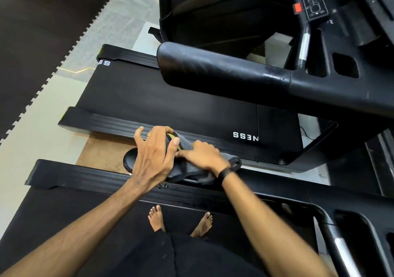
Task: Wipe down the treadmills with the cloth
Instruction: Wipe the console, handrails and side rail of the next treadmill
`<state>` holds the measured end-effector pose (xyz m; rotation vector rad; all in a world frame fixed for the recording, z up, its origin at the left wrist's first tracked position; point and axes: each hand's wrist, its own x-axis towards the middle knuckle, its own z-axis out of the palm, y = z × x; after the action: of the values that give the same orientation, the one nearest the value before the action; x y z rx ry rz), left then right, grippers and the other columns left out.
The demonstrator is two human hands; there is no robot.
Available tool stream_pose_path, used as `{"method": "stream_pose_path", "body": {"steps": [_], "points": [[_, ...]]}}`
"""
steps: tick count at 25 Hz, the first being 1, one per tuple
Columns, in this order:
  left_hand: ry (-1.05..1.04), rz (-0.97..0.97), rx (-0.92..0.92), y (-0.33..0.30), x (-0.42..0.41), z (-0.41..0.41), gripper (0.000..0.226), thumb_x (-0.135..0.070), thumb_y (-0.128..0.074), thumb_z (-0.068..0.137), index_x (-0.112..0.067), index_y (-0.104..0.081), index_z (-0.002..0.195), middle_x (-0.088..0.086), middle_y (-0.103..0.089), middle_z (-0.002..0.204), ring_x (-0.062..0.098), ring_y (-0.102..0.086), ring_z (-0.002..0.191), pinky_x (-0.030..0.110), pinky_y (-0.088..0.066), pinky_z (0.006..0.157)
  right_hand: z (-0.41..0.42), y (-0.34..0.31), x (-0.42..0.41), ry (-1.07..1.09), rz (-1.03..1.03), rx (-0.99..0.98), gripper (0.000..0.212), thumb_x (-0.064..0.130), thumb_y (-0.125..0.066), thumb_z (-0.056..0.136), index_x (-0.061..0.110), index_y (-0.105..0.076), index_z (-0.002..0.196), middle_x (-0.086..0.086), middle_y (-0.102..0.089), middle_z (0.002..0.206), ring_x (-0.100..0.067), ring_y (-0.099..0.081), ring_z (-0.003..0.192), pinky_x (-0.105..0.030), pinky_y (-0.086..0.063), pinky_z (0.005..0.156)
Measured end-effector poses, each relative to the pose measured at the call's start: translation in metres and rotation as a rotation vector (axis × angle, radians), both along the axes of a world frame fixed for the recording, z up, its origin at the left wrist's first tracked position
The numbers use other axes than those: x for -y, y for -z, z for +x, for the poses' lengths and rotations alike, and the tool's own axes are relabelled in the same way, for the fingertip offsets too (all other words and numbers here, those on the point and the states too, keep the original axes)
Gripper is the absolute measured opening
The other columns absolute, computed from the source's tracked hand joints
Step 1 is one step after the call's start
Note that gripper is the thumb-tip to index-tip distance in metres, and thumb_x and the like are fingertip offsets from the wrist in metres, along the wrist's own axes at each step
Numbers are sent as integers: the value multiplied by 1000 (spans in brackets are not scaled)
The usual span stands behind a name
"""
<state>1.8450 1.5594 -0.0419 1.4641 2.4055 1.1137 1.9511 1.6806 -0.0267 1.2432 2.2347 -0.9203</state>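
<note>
Cloth (187,166), dark grey with a strip of yellow-green at one edge, is draped over the padded handrail (132,161) of the near treadmill (64,176), between both hands. Right hand (202,155) lies on top of it, fingers curled down into the fabric and pressing it onto the rail; a black band sits on that wrist. Left hand (153,155), wearing a ring, grips the cloth's yellow-edged end with thumb and fingers, the little finger spread free. Below, bare feet (156,219) stand on the near treadmill's belt. Beyond the hands runs the second treadmill (170,97), its own handrail and console at upper right. Interlocking dark floor mats (32,42) lie at left.
</note>
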Motion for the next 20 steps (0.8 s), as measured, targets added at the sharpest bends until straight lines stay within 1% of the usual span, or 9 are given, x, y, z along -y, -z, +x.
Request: {"method": "stream_pose_path", "body": {"steps": [1, 3, 5, 8, 10, 13, 15, 18, 20], "points": [[-19, 25, 35, -1, 0, -1, 38, -39, -27, 101, -13, -54, 106, -4, -58, 102, 13, -55, 96, 46, -16, 114, 8, -11, 24, -64, 154, -91, 54, 64, -54, 88, 19, -65, 117, -10, -66, 126, -34, -58, 120, -40, -39, 86], [-51, 78, 96, -3, 2, -6, 35, -37, -29, 101, -14, -55, 106, -5, -57, 107, 11, -55, 96, 46, -17, 114, 54, -31, 50, -153, 342, -287, 60, 67, -47, 86, 24, -65, 123, -4, -66, 129, -28, -56, 123, -40, -42, 97], [-85, 86, 108, -2, 10, -18, 36, -38, -30, 100, -14, -55, 109, -6, -55, 109, 9, -53, 94, 46, -18, 113, 101, -29, 26, -98, 340, -269, 61, 70, -51, 84, 26, -65, 125, -1, -68, 128, -26, -59, 121, -39, -46, 98], [-163, 39, 118, 1, 16, -37, 40, -41, -28, 100, -13, -54, 111, -7, -52, 109, 8, -49, 97, 47, -20, 112, 122, -14, -50, 226, 70, 119, 53, 61, -67, 84, 15, -70, 110, -9, -70, 108, -30, -65, 99, -35, -45, 78], [-181, 15, 122, 1, 15, -39, 42, -43, -27, 101, -12, -53, 113, -6, -51, 111, 6, -46, 99, 47, -22, 111, 90, 1, -69, 300, -175, 119, 53, 54, -74, 79, 9, -70, 106, -9, -66, 103, -26, -63, 92, -30, -41, 72], [-180, 63, 150, 2, 15, -38, 44, -43, -27, 100, -12, -54, 116, -8, -50, 112, 3, -45, 98, 48, -23, 112, -8, 17, -32, 175, -346, 0, 48, 56, -74, 77, 17, -67, 105, -7, -60, 113, -29, -58, 109, -29, -43, 77], [-269, 188, 250, 2, 16, -41, 40, -38, -30, 99, -12, -57, 114, -9, -54, 110, 0, -47, 97, 57, -31, 107, -57, 10, 19, 48, -225, -149, 50, 59, -66, 83, 17, -66, 111, -6, -65, 117, -30, -59, 111, -36, -44, 84], [-332, 368, 340, 4, 23, -51, 33, -29, -36, 100, -12, -60, 114, -7, -59, 109, -1, -54, 96, 61, -41, 95, -27, -19, 71, -209, 226, -363, 47, 62, -53, 87, 27, -66, 116, -2, -67, 125, -27, -57, 121, -39, -41, 92], [-311, 397, 388, 7, 31, -59, 31, -30, -38, 100, -13, -61, 113, -3, -61, 111, 7, -59, 99, 54, -46, 93, 30, -26, 56, -270, 193, -363, 69, 71, -51, 82, 29, -60, 135, 3, -60, 140, -18, -51, 132, -36, -38, 109]]}}
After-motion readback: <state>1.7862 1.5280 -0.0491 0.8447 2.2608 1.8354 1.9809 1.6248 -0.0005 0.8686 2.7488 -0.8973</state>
